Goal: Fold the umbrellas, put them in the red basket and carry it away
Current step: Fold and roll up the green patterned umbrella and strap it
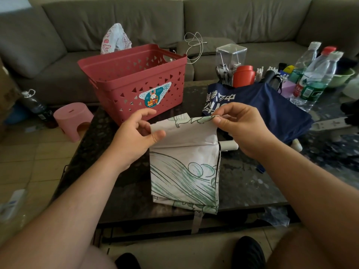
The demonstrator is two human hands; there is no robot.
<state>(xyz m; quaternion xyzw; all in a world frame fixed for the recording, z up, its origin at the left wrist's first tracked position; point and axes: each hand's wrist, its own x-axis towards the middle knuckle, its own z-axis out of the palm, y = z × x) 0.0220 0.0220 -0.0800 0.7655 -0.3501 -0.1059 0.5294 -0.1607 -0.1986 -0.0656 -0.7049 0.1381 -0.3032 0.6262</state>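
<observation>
step: still folding umbrella one | hands: my left hand [136, 133] and right hand [236, 123] both pinch the white umbrella [184, 171] cloth, flat on the bench [116, 181] | red basket [136, 82] just behind, looks empty | navy umbrella [272, 105] waits | next: roll tight, strap it

A white umbrella [184, 167] printed with green wave lines lies flattened at the near middle of the desk, its top flap folded over, its strap hanging off the near edge and its white handle poking out right. A navy umbrella [262, 111] with white lettering lies spread far right. The red basket [136, 82], pierced with triangles, stands upright far left.
</observation>
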